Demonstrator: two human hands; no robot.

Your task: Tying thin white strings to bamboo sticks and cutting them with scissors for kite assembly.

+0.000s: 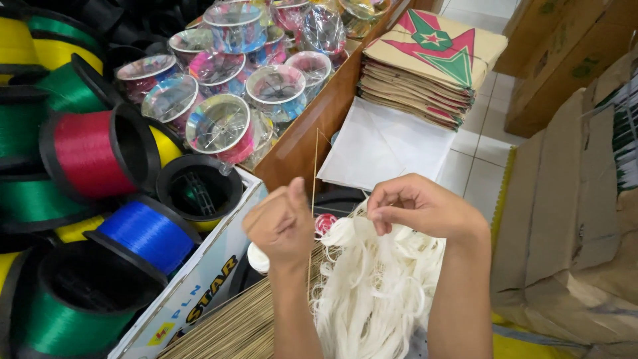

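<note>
I look down and see my left hand (282,223) curled into a loose fist with the thumb pressed on top. It pinches a thin bamboo stick (314,169) that stands almost straight up. My right hand (419,206) is just beside it, with the fingers bent in tight and the fingertips nipping something small. I think it is a bit of the white string, but it is too tiny for me to be sure. Right under both hands lies a big fluffy heap of white string (375,286), all in loops, and my right hand touches the top of it. A flat bundle of thin bamboo sticks (232,326) lies under my left arm, next to the heap. A small red and white round thing (325,223) peeks out between my two hands. To the left there is a cardboard box (199,292) full of big spools of thread, like a red spool (90,159), a blue spool (147,234) and a green spool (63,316). Behind it a wooden tray (312,126) holds shiny clear reels (219,126) with pink and blue inside. Past my hands, on the tiled floor, sits a sheet of white paper (385,143), and a stack of brown paper kites (432,63) with red and green shapes rests at its far edge. Brown cartons (565,219) stand on the right.
</note>
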